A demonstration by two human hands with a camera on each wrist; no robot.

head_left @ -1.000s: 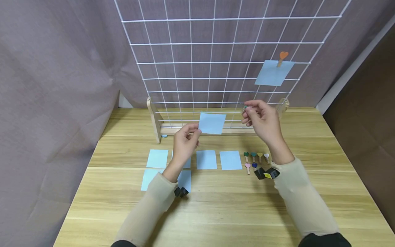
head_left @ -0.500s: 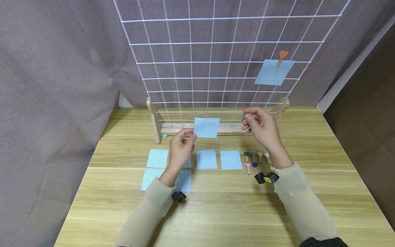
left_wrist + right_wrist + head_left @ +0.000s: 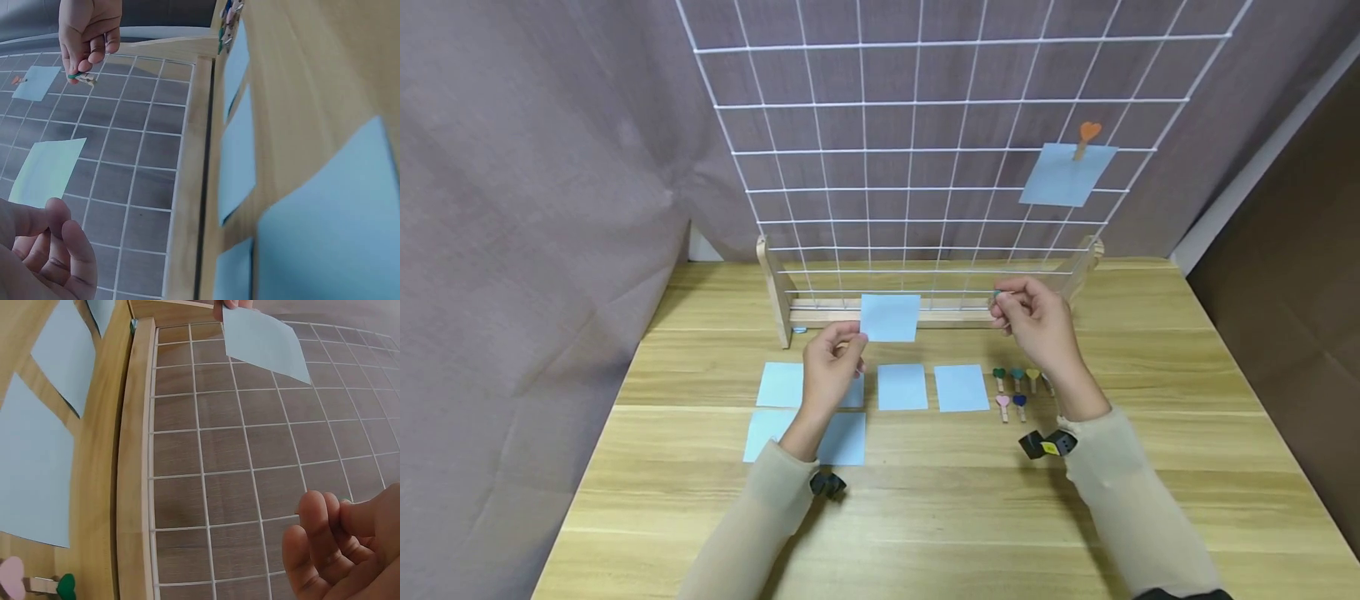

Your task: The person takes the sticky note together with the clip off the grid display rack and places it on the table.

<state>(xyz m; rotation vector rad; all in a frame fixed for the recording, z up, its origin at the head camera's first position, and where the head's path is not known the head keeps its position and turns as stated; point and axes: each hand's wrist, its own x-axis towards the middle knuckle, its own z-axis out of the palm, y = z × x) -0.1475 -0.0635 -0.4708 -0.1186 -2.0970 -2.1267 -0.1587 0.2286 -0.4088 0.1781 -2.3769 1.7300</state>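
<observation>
My left hand (image 3: 831, 367) pinches a light blue paper square (image 3: 891, 318) by its left edge, between thumb and fingers. The square is held up in front of the lower part of a white wire grid (image 3: 891, 190), apart from the table. To the right, my right hand (image 3: 1037, 321) pinches a small wooden clothespin with a green top (image 3: 83, 78), seen best in the left wrist view. Its fingers mostly hide the clothespin in the right wrist view. Higher on the grid's right side, an orange heart clothespin (image 3: 1088, 133) holds another blue square (image 3: 1067, 177).
Several blue squares (image 3: 902, 387) lie in two rows on the wooden table (image 3: 940, 517). Heart clothespins (image 3: 1003, 406) of various colours lie below my right hand, partly covered by its wrist. The grid stands on a wooden base (image 3: 775, 292). Grey cloth (image 3: 550, 208) hangs behind.
My left hand has moved left and lower with the paper square. My right hand has come down a little, still pinching the clothespin. The square clipped on the grid stays put.
</observation>
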